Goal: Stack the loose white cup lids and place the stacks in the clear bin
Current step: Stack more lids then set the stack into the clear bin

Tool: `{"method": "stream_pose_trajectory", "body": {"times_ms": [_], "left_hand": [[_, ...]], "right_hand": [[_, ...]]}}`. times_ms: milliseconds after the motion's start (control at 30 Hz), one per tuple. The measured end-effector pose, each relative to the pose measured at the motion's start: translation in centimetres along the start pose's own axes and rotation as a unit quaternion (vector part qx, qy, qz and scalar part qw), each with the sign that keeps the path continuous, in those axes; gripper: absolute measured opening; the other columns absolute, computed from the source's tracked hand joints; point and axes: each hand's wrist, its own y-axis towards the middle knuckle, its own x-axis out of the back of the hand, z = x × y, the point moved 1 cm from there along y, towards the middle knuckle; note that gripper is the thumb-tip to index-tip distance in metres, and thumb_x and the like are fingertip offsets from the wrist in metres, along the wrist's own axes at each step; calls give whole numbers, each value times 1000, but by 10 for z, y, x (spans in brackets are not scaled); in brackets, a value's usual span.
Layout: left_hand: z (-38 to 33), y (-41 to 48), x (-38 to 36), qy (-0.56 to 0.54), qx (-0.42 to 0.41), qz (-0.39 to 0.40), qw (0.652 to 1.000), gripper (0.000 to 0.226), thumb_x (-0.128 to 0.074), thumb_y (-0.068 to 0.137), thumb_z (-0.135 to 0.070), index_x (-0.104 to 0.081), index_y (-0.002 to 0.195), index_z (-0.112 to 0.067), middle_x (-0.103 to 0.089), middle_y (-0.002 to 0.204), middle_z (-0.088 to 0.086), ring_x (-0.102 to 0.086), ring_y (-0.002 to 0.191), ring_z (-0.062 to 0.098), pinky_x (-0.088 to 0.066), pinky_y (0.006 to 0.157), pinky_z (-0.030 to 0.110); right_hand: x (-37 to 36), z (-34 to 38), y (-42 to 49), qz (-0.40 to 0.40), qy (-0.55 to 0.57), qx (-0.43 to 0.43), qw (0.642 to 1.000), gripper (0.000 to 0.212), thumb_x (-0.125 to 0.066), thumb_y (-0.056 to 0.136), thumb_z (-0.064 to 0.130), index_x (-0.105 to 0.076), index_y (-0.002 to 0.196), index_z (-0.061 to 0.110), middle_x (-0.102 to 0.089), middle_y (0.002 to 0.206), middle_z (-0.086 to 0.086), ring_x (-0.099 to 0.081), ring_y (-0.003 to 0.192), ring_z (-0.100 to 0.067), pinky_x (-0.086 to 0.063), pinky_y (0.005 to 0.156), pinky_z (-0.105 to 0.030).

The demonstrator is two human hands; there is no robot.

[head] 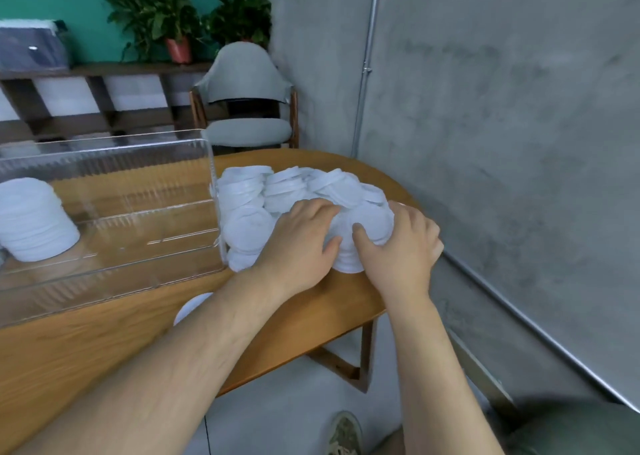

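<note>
**Both hands on the stack at the pile's near edge**

The stack of white lids sits at the front of the pile, near the rounded end of the surface, and both hands are on it. The left hand comes in from the lower left on a long bare forearm, palm down. Its fingers are curled over the stack's left flank, and its thumb presses the near edge. The right hand reaches straight up from below, wrist bent a little inward. Its thumb lies flat on the top lid, and its fingers are wrapped round the far right side. So both sets of fingers are clamped on the stack, which is squeezed between the two palms. I can't tell whether its base is on the wood or lifted.

Behind the hands the pile is a heap of loose lids, some flat and some on edge. Its left side is pushed up against the right wall of the bin. The clear bin lies to the left on the surface, and a second stack leans at its far left end. A stray lid lies in front of the bin, half hidden by the left forearm.

Beyond the surface there's a grey chair, potted plants on a shelf, and a concrete wall to the right. A shoe shows on the floor below.
</note>
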Motion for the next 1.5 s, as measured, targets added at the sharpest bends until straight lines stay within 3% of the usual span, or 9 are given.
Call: {"method": "stream_pose_trajectory", "body": {"times_ms": [100, 333, 667, 733, 800, 867, 1067, 1233, 1500], "left_hand": [[-9, 18, -14, 16, -2, 32, 999, 54, -50, 103, -29, -36, 154, -18, -39, 157, -2, -29, 144, 18, -21, 114, 29], [-13, 25, -34, -5, 5, 44, 999, 51, -51, 103, -24, -40, 152, -16, -46, 152, 0, -33, 142, 19, -23, 113, 31], [-11, -14, -9, -83, 43, -28, 995, 45, -54, 101, -19, -48, 146, -20, -47, 148, -5, -38, 138, 14, -24, 115, 29], [-1, -34, 1, -104, 63, -40, 992, 44, -56, 100, -20, -51, 144, -20, -48, 143, -7, -41, 135, 14, -29, 117, 32], [12, -59, 12, -104, 77, -53, 990, 44, -59, 99, -23, -53, 143, -22, -48, 138, -10, -45, 132, 15, -36, 115, 38], [26, -85, 23, -94, 89, -67, 989, 45, -62, 97, -27, -54, 141, -22, -48, 134, -13, -48, 129, 15, -39, 113, 38], [63, -147, 55, -64, 77, -70, 992, 50, -63, 93, -39, -56, 139, -20, -51, 136, -13, -49, 130, 7, -41, 111, 42], [88, -175, 60, -59, 74, -55, 994, 62, -59, 89, -47, -51, 144, -19, -49, 141, -12, -45, 134, 5, -40, 112, 39], [102, -181, 52, -101, 83, -36, 991, 59, -63, 86, -36, -52, 142, -20, -50, 137, -13, -47, 132, 7, -41, 110, 45]], "right_hand": [[2, -12, 11, 44, -20, -6, 999, 75, -66, 81, 63, -50, 143, 24, -52, 146, 1, -36, 136, -27, -27, 109, -43], [0, -25, 21, 82, -10, 13, 996, 68, -69, 78, 65, -57, 134, 28, -60, 133, 8, -39, 131, -20, -24, 102, -34], [9, -2, 0, 82, 106, 80, 988, 74, -72, 76, 60, -56, 138, 23, -51, 140, 7, -41, 134, -14, -19, 107, -26], [9, 11, -10, 113, 139, 102, 979, 76, -70, 71, 63, -57, 135, 24, -52, 135, 7, -43, 131, -14, -28, 114, -33], [7, 24, -22, 157, 173, 132, 963, 75, -70, 68, 65, -58, 130, 25, -53, 129, 9, -47, 126, -11, -40, 110, -40], [4, 36, -36, 200, 198, 167, 945, 70, -73, 70, 61, -60, 128, 25, -54, 124, 10, -49, 120, -8, -45, 104, -36], [-12, 68, -75, 282, 220, 239, 903, 70, -69, 69, 64, -61, 127, 25, -56, 120, 11, -51, 112, -3, -42, 96, -19], [-26, 85, -95, 336, 197, 276, 878, 62, -78, 76, 54, -64, 128, 24, -56, 119, 9, -51, 113, -2, -41, 99, -22], [-42, 93, -100, 387, 181, 278, 860, 61, -77, 78, 53, -62, 134, 32, -53, 120, 11, -52, 114, -2, -39, 100, -19]]}}
